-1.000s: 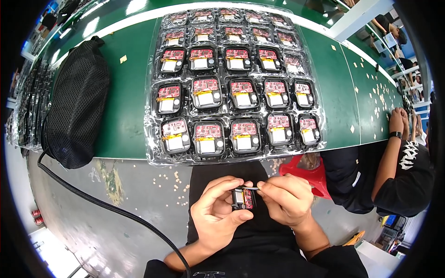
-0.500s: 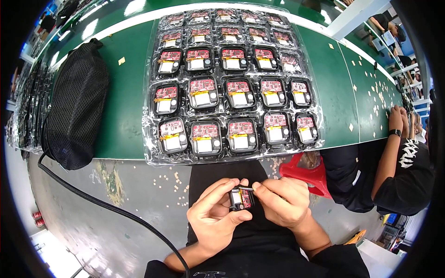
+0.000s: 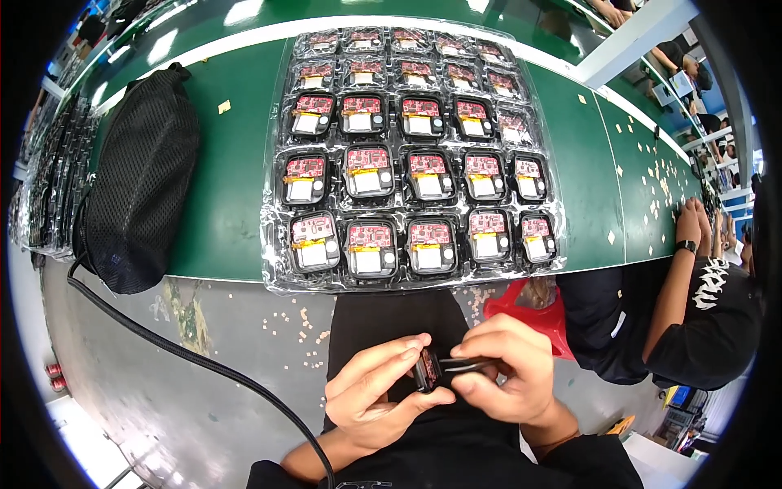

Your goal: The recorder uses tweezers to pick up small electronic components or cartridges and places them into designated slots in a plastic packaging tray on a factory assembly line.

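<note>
Over my lap, my left hand (image 3: 366,399) grips a small black watch-like case (image 3: 427,371) between thumb and fingers. The case is tilted nearly edge-on, and some of its red circuit board shows. From the right, my right hand (image 3: 517,371) pinches a pair of dark tweezers (image 3: 466,364). Their tips point left at the case's right side; whether they touch it or hold a small part I cannot tell. Beyond my hands, a clear plastic tray (image 3: 275,273) holds rows of similar open cases (image 3: 432,246) with red boards and white blocks.
The tray lies on a green table (image 3: 220,236). At the left are a black mesh bag (image 3: 142,183), a black hose (image 3: 204,361) and stacked trays (image 3: 57,179). A red stool (image 3: 529,322) and a seated co-worker (image 3: 684,318) are at the right. Small tan squares litter table and floor.
The case has turned from facing up to nearly edge-on. My right hand has shifted slightly right and down, and the tweezers now show more fully, level with the case's side.
</note>
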`<state>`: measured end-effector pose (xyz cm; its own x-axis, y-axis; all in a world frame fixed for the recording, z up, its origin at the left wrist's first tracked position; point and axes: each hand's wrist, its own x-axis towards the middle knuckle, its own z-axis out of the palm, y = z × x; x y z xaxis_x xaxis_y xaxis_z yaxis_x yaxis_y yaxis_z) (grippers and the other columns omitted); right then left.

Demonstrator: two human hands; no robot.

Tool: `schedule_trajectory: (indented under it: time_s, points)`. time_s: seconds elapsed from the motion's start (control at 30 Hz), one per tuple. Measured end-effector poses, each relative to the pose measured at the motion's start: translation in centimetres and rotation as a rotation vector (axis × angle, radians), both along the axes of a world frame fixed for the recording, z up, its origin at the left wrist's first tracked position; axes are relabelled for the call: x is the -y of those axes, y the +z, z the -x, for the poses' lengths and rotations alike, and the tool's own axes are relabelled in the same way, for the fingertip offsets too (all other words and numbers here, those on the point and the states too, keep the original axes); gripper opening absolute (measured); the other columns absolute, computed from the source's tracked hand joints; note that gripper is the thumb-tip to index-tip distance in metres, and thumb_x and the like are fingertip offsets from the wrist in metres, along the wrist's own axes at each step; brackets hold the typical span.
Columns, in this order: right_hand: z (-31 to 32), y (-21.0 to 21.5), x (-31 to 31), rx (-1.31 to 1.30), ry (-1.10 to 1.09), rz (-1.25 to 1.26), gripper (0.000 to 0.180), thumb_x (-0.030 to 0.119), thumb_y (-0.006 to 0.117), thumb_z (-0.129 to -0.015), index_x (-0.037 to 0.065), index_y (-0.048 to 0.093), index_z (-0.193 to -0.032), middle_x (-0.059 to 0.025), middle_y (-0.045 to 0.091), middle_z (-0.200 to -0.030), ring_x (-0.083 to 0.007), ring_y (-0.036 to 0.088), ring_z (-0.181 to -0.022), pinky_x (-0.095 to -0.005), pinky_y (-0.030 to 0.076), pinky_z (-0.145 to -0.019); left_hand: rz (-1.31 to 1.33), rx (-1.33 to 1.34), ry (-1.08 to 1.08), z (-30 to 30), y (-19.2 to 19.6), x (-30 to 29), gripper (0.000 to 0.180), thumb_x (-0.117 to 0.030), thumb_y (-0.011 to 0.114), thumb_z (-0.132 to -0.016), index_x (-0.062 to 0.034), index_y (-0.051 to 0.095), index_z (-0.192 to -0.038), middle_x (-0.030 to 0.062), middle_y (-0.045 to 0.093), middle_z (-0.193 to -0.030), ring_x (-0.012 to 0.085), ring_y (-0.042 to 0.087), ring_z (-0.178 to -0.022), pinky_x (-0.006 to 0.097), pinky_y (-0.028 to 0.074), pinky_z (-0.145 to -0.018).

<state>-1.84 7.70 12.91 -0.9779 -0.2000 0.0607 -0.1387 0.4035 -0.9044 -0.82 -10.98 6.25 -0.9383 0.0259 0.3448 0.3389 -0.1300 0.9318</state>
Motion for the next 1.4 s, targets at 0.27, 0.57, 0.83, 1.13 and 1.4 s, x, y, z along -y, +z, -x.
schedule_trajectory:
  time_s: [0.27,0.57,0.83,1.13,1.4]
  points:
    - [0.1,2.6,1.5,0.042,0.087,-0.125,0.037,0.018,0.088,-0.075,0.001,0.068,-0.101,-0.0088,0.068,-0.091,-0.0187,0.069,-0.071,-0.0288,0.057,-0.057,0.118,-0.342,0.093,0.0,-0.3,-1.2,0.046,0.0,0.084,-0.077,-0.0055,0.066,-0.12,0.0231,0.057,-0.129,0.0368,0.07,-0.105,0.037,0.063,-0.08]
    - [-0.3,2.4,2.0,-0.014,0.02,-0.198,0.028,0.008,0.084,-0.074,0.002,0.069,-0.096,-0.0079,0.069,-0.084,-0.0175,0.07,-0.064,-0.0274,0.056,-0.055,0.142,-0.323,0.069,0.0,-0.4,-0.6,0.036,0.0,0.075,-0.084,-0.0081,0.07,-0.119,0.0201,0.057,-0.126,0.0384,0.069,-0.107,0.039,0.061,-0.081]
    - [-0.4,1.6,2.2,-0.009,-0.046,-0.154,0.024,0.007,0.082,-0.072,0.002,0.072,-0.094,-0.0064,0.07,-0.081,-0.0105,0.059,-0.052,-0.0238,0.046,-0.045,0.202,-0.338,0.082,0.4,-0.5,-0.4,0.057,-0.008,0.082,-0.081,-0.0061,0.054,-0.13,0.0218,0.06,-0.118,0.0414,0.067,-0.107,0.048,0.06,-0.089]
    - [-0.3,1.0,2.9,-0.044,-0.054,-0.093,0.024,0.007,0.084,-0.073,0.001,0.073,-0.093,-0.0079,0.07,-0.08,-0.0111,0.062,-0.055,-0.024,0.047,-0.046,0.152,-0.261,0.059,0.7,-1.0,0.0,0.065,-0.012,0.084,-0.081,0.0009,0.047,-0.133,0.0247,0.062,-0.111,0.0391,0.069,-0.101,0.049,0.06,-0.088]
    - [-0.3,0.6,2.9,-0.08,-0.054,-0.107,0.022,0.008,0.084,-0.074,0.0,0.071,-0.09,-0.0085,0.069,-0.078,-0.0096,0.058,-0.053,-0.0233,0.043,-0.045,0.164,-0.264,0.046,0.7,-1.1,0.1,0.066,-0.013,0.086,-0.079,0.0001,0.047,-0.132,0.0237,0.061,-0.11,0.0395,0.069,-0.101,0.048,0.061,-0.088]
